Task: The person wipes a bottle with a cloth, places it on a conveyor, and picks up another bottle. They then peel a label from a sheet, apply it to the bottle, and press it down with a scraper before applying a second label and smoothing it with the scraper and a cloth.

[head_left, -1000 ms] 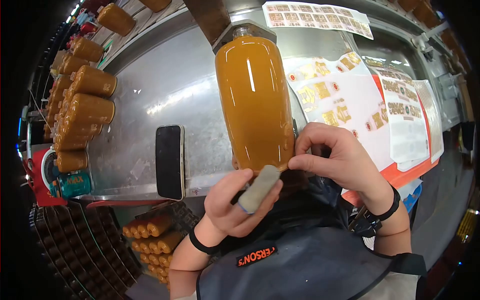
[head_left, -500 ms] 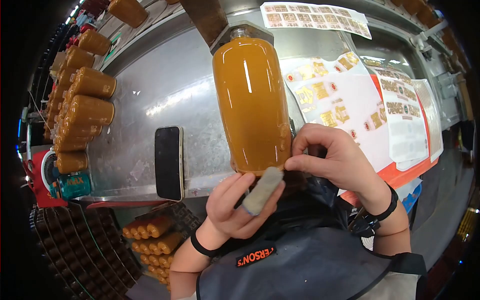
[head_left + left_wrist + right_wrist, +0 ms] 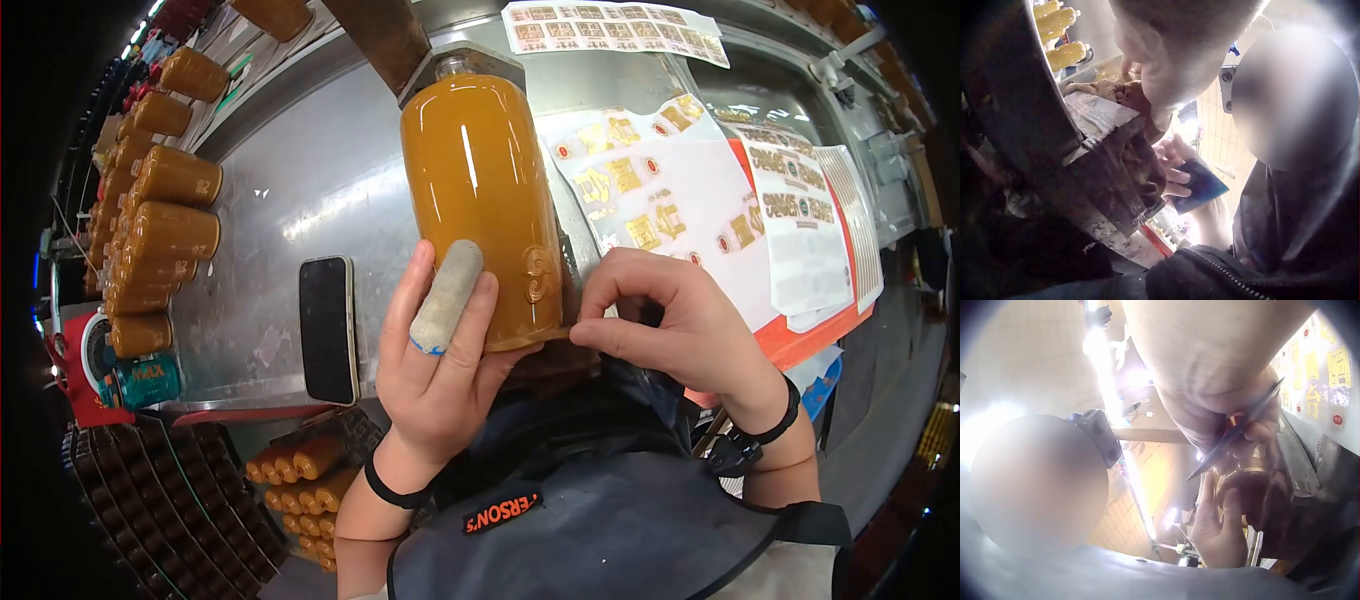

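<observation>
A big bottle of orange liquid lies on its side on a steel table, its neck pointing away into a bracket. My left hand lies flat on the bottle's near left side. Its fingers are straight, and one finger is wrapped in grey cloth. A small gold sticker sits on the glass beside them. At the bottle's base my right hand pinches a thin dark pointed tool between thumb and forefinger.
Sheets of gold and red stickers lie right of the bottle, with another sheet at the back. A black phone lies to the left. Several filled bottles are stacked at far left, more in a crate below. A green can stands nearby.
My left hand has come up from under the bottle's base and now lies on its side. The bottle has turned, bringing the gold sticker into view. The right hand keeps pinching at the base.
</observation>
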A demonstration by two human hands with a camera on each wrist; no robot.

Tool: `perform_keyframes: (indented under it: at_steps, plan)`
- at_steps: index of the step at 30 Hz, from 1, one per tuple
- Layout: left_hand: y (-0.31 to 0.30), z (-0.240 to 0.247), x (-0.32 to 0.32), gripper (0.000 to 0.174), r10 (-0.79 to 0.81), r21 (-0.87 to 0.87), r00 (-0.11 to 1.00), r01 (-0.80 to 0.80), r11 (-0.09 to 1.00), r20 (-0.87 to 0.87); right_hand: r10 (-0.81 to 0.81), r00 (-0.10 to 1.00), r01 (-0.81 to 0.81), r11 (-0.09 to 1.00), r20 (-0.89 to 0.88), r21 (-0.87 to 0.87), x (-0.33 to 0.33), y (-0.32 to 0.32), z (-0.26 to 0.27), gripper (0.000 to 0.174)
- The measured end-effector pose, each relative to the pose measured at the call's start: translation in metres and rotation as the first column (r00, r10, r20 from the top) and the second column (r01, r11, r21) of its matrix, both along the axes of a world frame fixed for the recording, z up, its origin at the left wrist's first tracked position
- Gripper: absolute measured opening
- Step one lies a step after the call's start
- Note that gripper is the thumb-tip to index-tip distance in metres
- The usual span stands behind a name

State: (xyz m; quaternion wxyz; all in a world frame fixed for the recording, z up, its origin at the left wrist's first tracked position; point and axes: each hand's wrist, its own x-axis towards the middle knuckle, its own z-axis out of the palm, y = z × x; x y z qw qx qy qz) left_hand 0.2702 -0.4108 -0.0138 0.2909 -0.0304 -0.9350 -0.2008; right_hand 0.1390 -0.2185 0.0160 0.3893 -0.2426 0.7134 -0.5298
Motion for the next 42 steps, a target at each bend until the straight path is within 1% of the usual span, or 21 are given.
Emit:
perform_keyframes:
  at_steps: [2,9,11,12,18,20,21,22,23,24,26,27,29,30,32,33,37,39,40,41,42]
  plan:
    - [0.0,-0.001,0.0,0.058,0.0,0.028,1.0,0.0,1.0,-0.016,0.005,0.999,-0.006,1.0,-0.039,-0.026,0.001,0.001,0.001,0.016]
    - [-0.003,-0.003,0.001,0.061,-0.005,0.044,1.0,0.006,0.999,-0.023,0.001,1.0,-0.001,1.0,-0.022,0.006,-0.001,-0.002,-0.003,0.016]
    - [-0.004,-0.004,0.001,0.062,-0.01,0.064,0.999,0.013,0.998,-0.041,0.002,1.0,-0.002,1.0,-0.009,-0.006,-0.001,-0.004,-0.004,0.009]
    - [-0.004,-0.005,0.001,0.062,-0.011,0.064,0.999,0.013,0.998,-0.04,0.001,1.0,-0.001,1.0,-0.009,-0.005,-0.001,-0.004,-0.005,0.009]
    - [-0.007,-0.014,0.008,0.066,0.016,0.108,1.0,-0.014,0.994,-0.016,0.009,0.997,-0.01,1.0,-0.071,-0.005,-0.002,-0.005,-0.008,0.009]
    - [-0.007,-0.023,0.012,0.071,0.048,0.236,0.999,-0.046,0.971,-0.002,-0.008,0.998,0.01,0.999,-0.068,0.035,-0.004,-0.004,-0.009,0.016]
    - [-0.008,-0.03,0.015,0.071,0.05,0.235,0.999,-0.048,0.971,-0.003,-0.006,0.998,0.008,0.999,-0.069,0.034,-0.006,-0.004,-0.009,0.016]
    - [-0.008,-0.039,0.017,0.071,0.049,0.346,0.999,-0.043,0.937,-0.009,-0.035,0.999,0.036,0.997,-0.018,0.062,-0.009,-0.004,-0.008,0.017]
    - [-0.009,-0.045,0.019,0.072,0.049,0.452,0.999,-0.037,0.891,-0.015,-0.065,0.997,0.062,0.994,0.033,0.092,-0.01,-0.004,-0.007,0.022]
    - [-0.008,-0.048,0.019,0.072,0.049,0.452,0.999,-0.037,0.891,-0.016,-0.064,0.997,0.061,0.994,0.032,0.091,-0.011,-0.006,-0.008,0.022]
    - [-0.008,-0.052,0.019,0.067,0.048,0.507,0.998,-0.021,0.862,-0.04,-0.035,0.984,0.038,0.999,0.175,-0.013,-0.01,-0.008,-0.012,0.04]
    - [-0.008,-0.051,0.02,0.067,0.049,0.507,0.998,-0.022,0.862,-0.04,-0.035,0.984,0.038,0.999,0.175,-0.012,-0.011,-0.009,-0.013,0.04]
    - [-0.007,-0.046,0.025,0.059,0.089,0.394,0.996,-0.087,0.915,0.014,-0.003,0.978,0.006,1.0,0.207,-0.016,-0.011,-0.01,-0.014,0.048]
    - [-0.008,-0.042,0.029,0.059,0.09,0.392,0.996,-0.088,0.916,0.013,-0.001,0.978,0.004,1.0,0.206,-0.018,-0.011,-0.01,-0.015,0.048]
    - [-0.012,-0.035,0.039,0.051,0.017,0.105,0.999,-0.012,0.994,-0.047,-0.002,0.977,0.006,1.0,0.211,-0.017,-0.011,-0.01,-0.016,0.049]
    - [-0.012,-0.033,0.043,0.047,-0.004,0.032,0.999,0.006,0.999,-0.054,-0.003,0.977,0.007,1.0,0.215,-0.02,-0.011,-0.011,-0.016,0.049]
    - [-0.01,-0.027,0.046,0.048,-0.064,-0.057,0.997,0.062,0.996,-0.043,-0.004,0.974,0.013,0.999,0.227,-0.038,-0.01,-0.012,-0.017,0.05]
    - [-0.002,-0.02,0.031,0.057,0.081,0.052,0.996,-0.078,0.996,-0.046,0.0,0.972,0.012,0.999,0.234,-0.048,-0.01,-0.013,-0.018,0.051]
    - [0.001,-0.021,0.025,0.057,0.083,0.05,0.996,-0.08,0.996,-0.044,-0.001,0.976,0.009,0.999,0.217,-0.036,-0.01,-0.013,-0.018,0.051]
    - [0.004,-0.023,0.017,0.062,0.053,0.322,0.998,-0.044,0.946,-0.021,-0.003,0.98,0.008,1.0,0.2,-0.026,-0.01,-0.013,-0.018,0.051]
    - [0.004,-0.023,0.012,0.067,0.018,0.569,1.0,-0.011,0.822,-0.006,-0.004,0.979,0.01,1.0,0.203,-0.029,-0.01,-0.013,-0.018,0.051]
